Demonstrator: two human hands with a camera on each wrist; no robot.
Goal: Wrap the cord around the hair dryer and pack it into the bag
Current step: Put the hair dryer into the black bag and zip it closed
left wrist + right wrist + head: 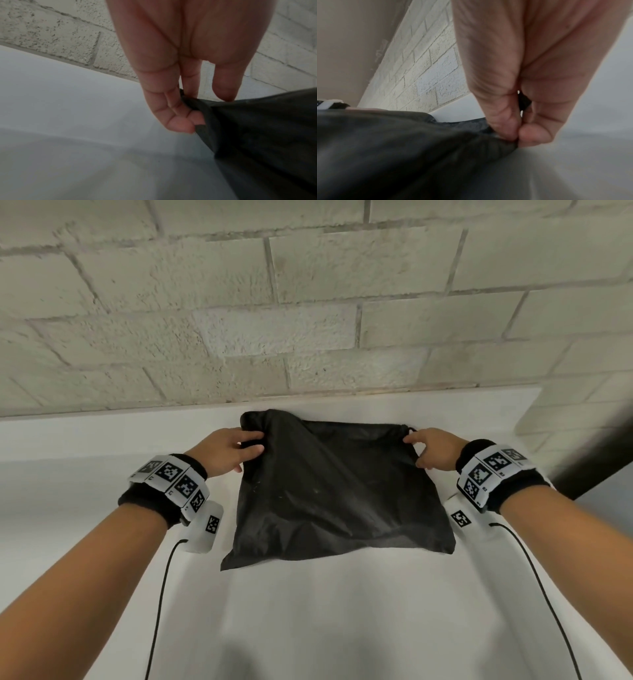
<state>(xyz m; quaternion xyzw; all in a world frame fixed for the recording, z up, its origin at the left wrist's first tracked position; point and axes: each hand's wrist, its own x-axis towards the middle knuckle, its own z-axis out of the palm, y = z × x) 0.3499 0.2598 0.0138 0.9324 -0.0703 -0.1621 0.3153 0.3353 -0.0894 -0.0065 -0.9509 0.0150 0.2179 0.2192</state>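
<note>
Both forearms reach forward from the head view, the left hand [230, 450] and right hand [432, 450] pinching the far corners of the black bag [334, 491], which lies on the white table [325, 611], its mouth edge running crosswise between them. Left wrist view: fingers [178, 119] nip the hem. Right wrist view: thumb and fingertips [534, 135] pinch gathered cloth, possibly the drawstring. No hair dryer shows.

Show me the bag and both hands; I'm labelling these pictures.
bag [329, 491]: head view, middle of the black cloth.
left hand [226, 451]: head view, back of the hand at the bag's far left corner.
right hand [435, 451]: head view, back of the hand at the far right corner.
</note>
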